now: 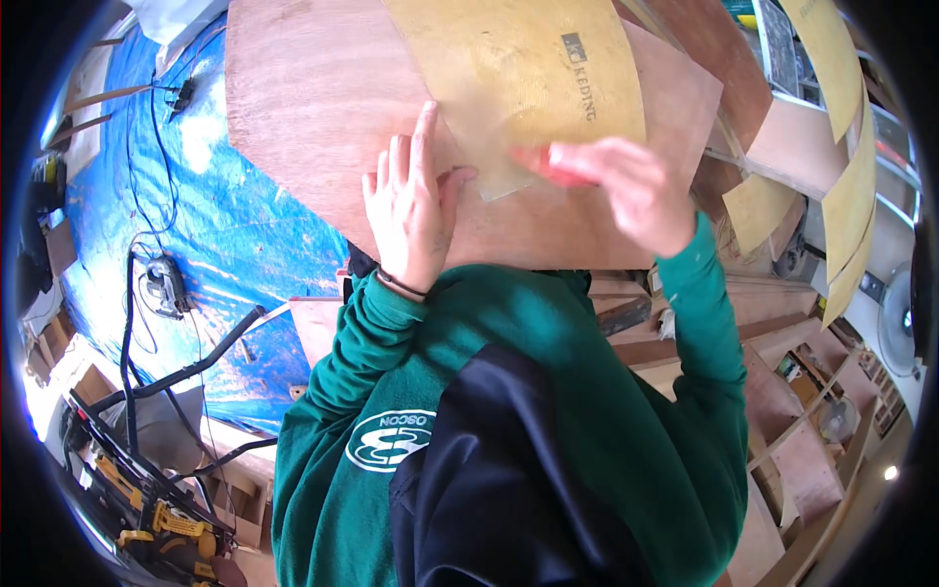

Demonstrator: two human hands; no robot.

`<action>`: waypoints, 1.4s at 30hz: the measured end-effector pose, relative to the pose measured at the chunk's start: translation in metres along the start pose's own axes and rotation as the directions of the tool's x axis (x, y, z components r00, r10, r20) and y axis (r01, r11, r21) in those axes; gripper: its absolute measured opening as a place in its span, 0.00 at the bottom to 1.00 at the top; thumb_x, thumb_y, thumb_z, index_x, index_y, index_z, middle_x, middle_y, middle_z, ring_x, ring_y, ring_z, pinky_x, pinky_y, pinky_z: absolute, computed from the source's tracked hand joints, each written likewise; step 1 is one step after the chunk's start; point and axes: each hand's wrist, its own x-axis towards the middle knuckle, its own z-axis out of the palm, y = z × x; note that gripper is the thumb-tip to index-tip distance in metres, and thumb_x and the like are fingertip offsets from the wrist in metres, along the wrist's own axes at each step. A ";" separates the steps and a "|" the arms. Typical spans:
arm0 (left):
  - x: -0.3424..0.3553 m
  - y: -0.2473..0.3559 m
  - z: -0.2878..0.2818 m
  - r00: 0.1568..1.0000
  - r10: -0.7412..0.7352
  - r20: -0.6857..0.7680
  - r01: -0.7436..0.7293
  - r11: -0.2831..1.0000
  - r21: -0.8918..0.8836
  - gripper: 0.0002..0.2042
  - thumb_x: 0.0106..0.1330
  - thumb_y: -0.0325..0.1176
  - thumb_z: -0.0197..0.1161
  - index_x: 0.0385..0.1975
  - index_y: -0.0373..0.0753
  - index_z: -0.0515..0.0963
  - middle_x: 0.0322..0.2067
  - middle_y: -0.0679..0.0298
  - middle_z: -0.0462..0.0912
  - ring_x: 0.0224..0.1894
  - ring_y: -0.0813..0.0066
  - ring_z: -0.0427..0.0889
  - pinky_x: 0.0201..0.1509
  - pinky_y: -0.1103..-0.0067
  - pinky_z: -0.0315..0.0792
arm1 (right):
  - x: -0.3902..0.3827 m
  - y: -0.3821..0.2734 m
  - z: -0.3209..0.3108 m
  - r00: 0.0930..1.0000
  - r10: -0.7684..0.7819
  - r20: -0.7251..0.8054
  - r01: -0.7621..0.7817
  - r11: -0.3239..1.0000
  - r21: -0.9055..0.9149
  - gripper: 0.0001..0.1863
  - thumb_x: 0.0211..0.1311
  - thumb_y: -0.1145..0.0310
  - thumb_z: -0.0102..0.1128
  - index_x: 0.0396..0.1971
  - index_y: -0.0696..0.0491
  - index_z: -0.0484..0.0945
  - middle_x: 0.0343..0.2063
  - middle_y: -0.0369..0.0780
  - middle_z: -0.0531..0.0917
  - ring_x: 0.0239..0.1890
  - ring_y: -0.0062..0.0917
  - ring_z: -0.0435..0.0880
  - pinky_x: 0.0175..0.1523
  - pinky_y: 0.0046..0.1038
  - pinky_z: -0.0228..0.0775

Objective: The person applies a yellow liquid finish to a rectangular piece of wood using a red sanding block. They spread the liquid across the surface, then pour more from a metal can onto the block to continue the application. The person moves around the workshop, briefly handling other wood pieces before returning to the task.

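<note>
On plywood panel, blue tarp beneath

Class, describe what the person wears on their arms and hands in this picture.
Both arms wear long green sleeves of a sweatshirt with a dark front panel and a white emblem. A thin dark band circles the left wrist. The left hand and right hand are bare, without gloves.

left hand flat, fingers extended, right hand raised, blurred

Blue tarp on the floor, jigsaw with black cable, white fan, yellow-black tools
</note>
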 end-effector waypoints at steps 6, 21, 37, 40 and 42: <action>0.003 -0.003 -0.004 0.998 0.029 0.064 -0.034 0.996 0.081 0.35 0.53 0.40 0.67 0.64 0.45 0.64 0.35 0.62 0.73 0.38 0.64 0.73 0.41 0.70 0.63 | 0.025 0.016 0.011 0.992 -0.071 -0.107 0.051 0.982 -0.181 0.23 0.47 0.82 0.51 0.44 0.48 0.80 0.39 0.34 0.85 0.38 0.30 0.83 0.42 0.30 0.77; 0.008 0.001 -0.011 0.989 0.081 0.121 -0.110 0.960 0.258 0.33 0.55 0.44 0.66 0.63 0.44 0.66 0.36 0.63 0.75 0.39 0.65 0.76 0.42 0.71 0.64 | -0.068 -0.010 0.059 0.980 0.044 -0.194 -0.107 0.938 -0.330 0.21 0.43 0.77 0.58 0.42 0.50 0.84 0.39 0.35 0.79 0.43 0.29 0.79 0.51 0.32 0.77; 0.007 0.002 -0.011 0.989 0.106 0.101 -0.127 0.965 0.230 0.34 0.54 0.44 0.66 0.63 0.44 0.66 0.35 0.64 0.74 0.40 0.66 0.76 0.43 0.70 0.64 | -0.057 -0.029 0.006 0.959 0.169 -0.226 -0.222 0.946 -0.234 0.22 0.45 0.82 0.56 0.45 0.52 0.80 0.41 0.38 0.82 0.42 0.33 0.82 0.45 0.30 0.77; 0.008 0.002 -0.011 0.990 0.095 0.106 -0.118 0.964 0.236 0.33 0.56 0.45 0.65 0.63 0.45 0.66 0.35 0.63 0.74 0.39 0.66 0.76 0.42 0.70 0.64 | -0.048 -0.018 0.004 0.828 0.323 -0.458 -0.449 0.871 -0.198 0.11 0.52 0.80 0.56 0.37 0.56 0.78 0.30 0.44 0.80 0.29 0.38 0.80 0.33 0.35 0.71; 0.007 0.001 -0.011 0.991 0.075 0.115 -0.100 0.968 0.229 0.33 0.56 0.46 0.65 0.63 0.45 0.66 0.36 0.63 0.75 0.38 0.65 0.76 0.42 0.71 0.64 | -0.055 -0.012 0.003 0.721 0.406 -0.561 -0.606 0.762 -0.228 0.04 0.55 0.77 0.56 0.32 0.57 0.76 0.25 0.45 0.78 0.26 0.39 0.78 0.30 0.38 0.68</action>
